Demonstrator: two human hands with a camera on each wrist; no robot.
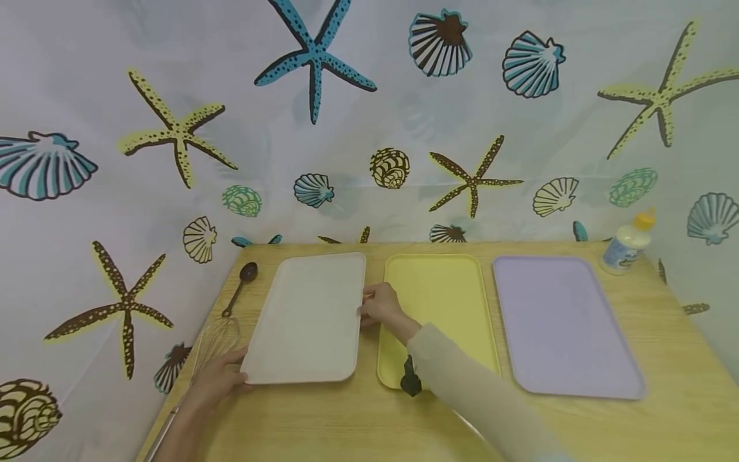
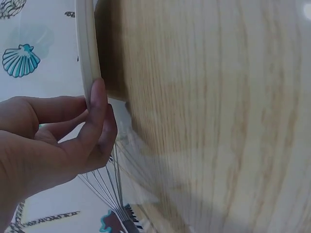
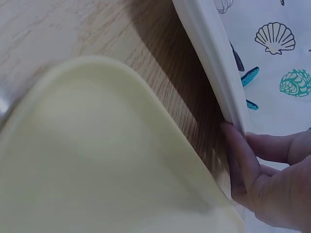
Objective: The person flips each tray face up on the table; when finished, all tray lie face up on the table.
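Note:
Both hands hold a white rectangular tray (image 1: 308,317) at the left of the table. My left hand (image 1: 215,380) pinches its lower left corner between thumb and fingers. On the opposite long side, my right hand (image 1: 382,304) pinches the tray's right edge, reaching across the yellow tray (image 1: 444,289). In the left wrist view, the white tray's rim (image 2: 87,48) stands above the wood with a shadow under it. From the right wrist, the same rim (image 3: 214,58) also shows raised from the table, beside the yellow tray's corner (image 3: 97,87).
A wire whisk (image 1: 218,337) lies beside my left hand, with a dark spoon (image 1: 248,273) beyond it. A lavender tray (image 1: 566,327) lies on the right. A bottle with an orange cap (image 1: 626,249) stands at the back right corner. Shell-patterned cloth (image 1: 358,141) hangs around the table.

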